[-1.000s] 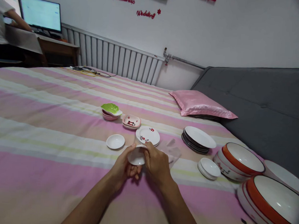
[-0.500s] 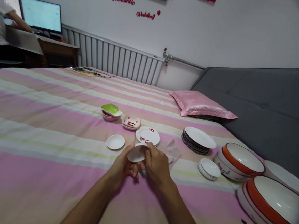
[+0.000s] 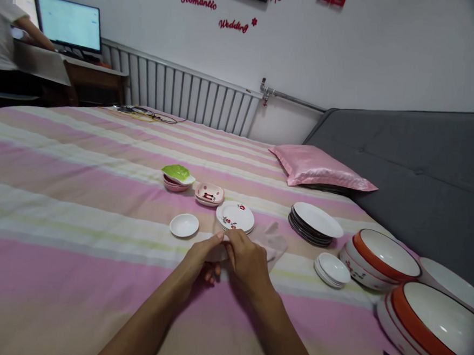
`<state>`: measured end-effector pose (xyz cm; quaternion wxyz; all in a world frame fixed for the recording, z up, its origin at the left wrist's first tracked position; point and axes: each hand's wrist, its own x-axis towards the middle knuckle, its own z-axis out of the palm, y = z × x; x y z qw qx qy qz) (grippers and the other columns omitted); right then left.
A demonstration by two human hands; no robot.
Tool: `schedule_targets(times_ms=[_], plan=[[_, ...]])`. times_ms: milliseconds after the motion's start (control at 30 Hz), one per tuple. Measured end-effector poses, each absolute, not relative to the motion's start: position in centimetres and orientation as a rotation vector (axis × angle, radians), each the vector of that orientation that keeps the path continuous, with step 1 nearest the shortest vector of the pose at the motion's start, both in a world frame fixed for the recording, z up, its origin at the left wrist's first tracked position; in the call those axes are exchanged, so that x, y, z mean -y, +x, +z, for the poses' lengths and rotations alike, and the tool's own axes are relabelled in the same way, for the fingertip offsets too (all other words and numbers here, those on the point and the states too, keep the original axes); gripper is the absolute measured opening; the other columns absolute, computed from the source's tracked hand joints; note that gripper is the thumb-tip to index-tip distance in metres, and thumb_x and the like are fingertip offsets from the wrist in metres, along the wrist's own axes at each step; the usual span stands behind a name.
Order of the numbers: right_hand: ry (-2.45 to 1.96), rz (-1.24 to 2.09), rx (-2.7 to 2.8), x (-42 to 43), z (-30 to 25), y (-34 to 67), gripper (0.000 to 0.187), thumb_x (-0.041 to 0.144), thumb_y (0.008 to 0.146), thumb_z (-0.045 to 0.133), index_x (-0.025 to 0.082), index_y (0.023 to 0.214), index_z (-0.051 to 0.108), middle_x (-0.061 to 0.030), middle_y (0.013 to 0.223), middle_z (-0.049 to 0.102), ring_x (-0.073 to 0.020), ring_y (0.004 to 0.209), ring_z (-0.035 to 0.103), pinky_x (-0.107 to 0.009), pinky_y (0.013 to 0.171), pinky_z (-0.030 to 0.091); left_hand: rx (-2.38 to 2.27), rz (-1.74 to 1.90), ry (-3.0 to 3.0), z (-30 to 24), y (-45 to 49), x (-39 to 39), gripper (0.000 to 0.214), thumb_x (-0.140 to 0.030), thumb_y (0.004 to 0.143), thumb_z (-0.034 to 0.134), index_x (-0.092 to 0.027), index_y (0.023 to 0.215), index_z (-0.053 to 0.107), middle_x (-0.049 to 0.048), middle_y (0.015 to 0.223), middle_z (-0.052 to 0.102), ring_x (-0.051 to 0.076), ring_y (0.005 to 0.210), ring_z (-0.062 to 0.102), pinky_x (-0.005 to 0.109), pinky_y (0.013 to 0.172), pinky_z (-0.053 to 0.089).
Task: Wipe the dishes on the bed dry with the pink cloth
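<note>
Have tipped the small white dish (image 3: 217, 253) further over since half a second ago, leaving only a pale patch in sight between the hands. Have also shifted the whole view slightly, carrying wall and bedding a little rightward.

Keep the left hand (image 3: 200, 256) partly closed on the dish, with thumb reaching up along the edge and fingers curled lower down. Keep the right hand (image 3: 248, 256) bent over the opposite side, mostly closed, gripping close to the left thumb. Cannot tell just how the hidden fingertips meet the dish.

Hold it over the striped bedspread (image 3: 71, 274), just on the near side of the flowered plates (image 3: 236, 214). See a loose white dish (image 3: 184, 225) lying near the left hand, crumpled translucent wrapping (image 3: 271, 246) just beyond the right. Find square pink dishes (image 3: 209, 193) farther back, and a stack of small white dishes (image 3: 333, 269) well to the right, beside orange-banded bowls (image 3: 388, 252).
</note>
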<state>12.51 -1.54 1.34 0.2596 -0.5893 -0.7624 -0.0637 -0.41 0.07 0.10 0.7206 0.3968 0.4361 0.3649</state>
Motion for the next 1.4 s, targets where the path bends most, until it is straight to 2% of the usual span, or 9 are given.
schedule_targets(times_ms=[300, 400, 500, 667, 833, 1067, 1400], plan=[[-1.562, -0.103, 2.083, 1.6, 1.4, 12.5, 0.016, 0.024, 0.092, 0.041, 0.022, 0.087, 0.055, 0.0006, 0.083, 0.063, -0.0136, 0.067, 0.059, -0.023, 0.053, 0.026, -0.924, 0.77, 0.905, -0.1, -0.5, 0.1, 0.053, -0.064, 0.072, 0.05, -0.013, 0.061, 0.06, 0.0024, 0.039, 0.053, 0.012, 0.034, 0.045, 0.023, 0.039, 0.034], [-1.516, -0.025, 2.037, 1.6, 1.4, 12.4, 0.015, 0.023, 0.092, 0.041, 0.023, 0.095, 0.056, -0.0005, 0.088, 0.064, -0.0145, 0.075, 0.061, -0.022, 0.057, 0.032, -0.887, 0.76, 0.892, 0.4, -0.5, 0.3, 0.059, -0.066, 0.074, 0.045, -0.012, 0.056, 0.06, 0.003, 0.037, 0.052, 0.013, 0.035, 0.047, 0.025, 0.04, 0.037], [-1.465, 0.069, 1.956, 1.7, 1.4, 12.3, 0.018, 0.028, 0.092, 0.042, 0.022, 0.103, 0.055, -0.0029, 0.095, 0.065, -0.0159, 0.081, 0.062, -0.023, 0.065, 0.038, -0.857, 0.756, 0.837, 0.6, -0.6, 0.3, 0.059, -0.067, 0.073, 0.044, -0.012, 0.062, 0.062, 0.0038, 0.041, 0.056, 0.013, 0.035, 0.048, 0.026, 0.041, 0.04], [-1.395, 0.094, 1.853, 1.8, 1.5, 12.2, 0.032, 0.034, 0.085, 0.052, 0.018, 0.112, 0.05, -0.0064, 0.104, 0.063, -0.0197, 0.093, 0.06, -0.028, 0.074, 0.043, -0.859, 0.792, 0.78, 0.9, -0.7, 0.1, 0.053, -0.065, 0.072, 0.048, -0.014, 0.064, 0.061, 0.0032, 0.043, 0.058, 0.011, 0.034, 0.046, 0.023, 0.04, 0.04], [-1.269, -0.079, 1.828, 1.7, 1.6, 12.2, 0.021, 0.028, 0.087, 0.049, 0.018, 0.102, 0.06, -0.0069, 0.097, 0.066, -0.0195, 0.092, 0.057, -0.032, 0.081, 0.041, -0.903, 0.816, 0.812, 1.0, -0.7, 0.2, 0.054, -0.065, 0.072, 0.048, -0.014, 0.062, 0.061, 0.0027, 0.043, 0.056, 0.011, 0.033, 0.044, 0.023, 0.039, 0.038], [-1.147, -0.137, 1.901, 1.2, 1.1, 12.4, 0.02, 0.019, 0.09, 0.046, 0.017, 0.098, 0.065, -0.0052, 0.09, 0.07, -0.0168, 0.083, 0.06, -0.029, 0.076, 0.043, -0.935, 0.829, 0.872, 0.0, -0.4, 0.2, 0.054, -0.066, 0.072, 0.049, -0.014, 0.06, 0.059, 0.0016, 0.04, 0.052, 0.012, 0.034, 0.045, 0.024, 0.039, 0.034], [-1.226, -0.122, 1.952, 1.0, 0.5, 12.4, 0.025, 0.019, 0.092, 0.039, 0.018, 0.1, 0.063, -0.0051, 0.086, 0.069, -0.015, 0.08, 0.062, -0.023, 0.071, 0.042, -0.872, 0.82, 0.882, 0.5, 0.0, 0.7, 0.053, -0.064, 0.075, 0.045, -0.015, 0.057, 0.057, 0.0022, 0.041, 0.053, 0.013, 0.036, 0.047, 0.025, 0.04, 0.035]])
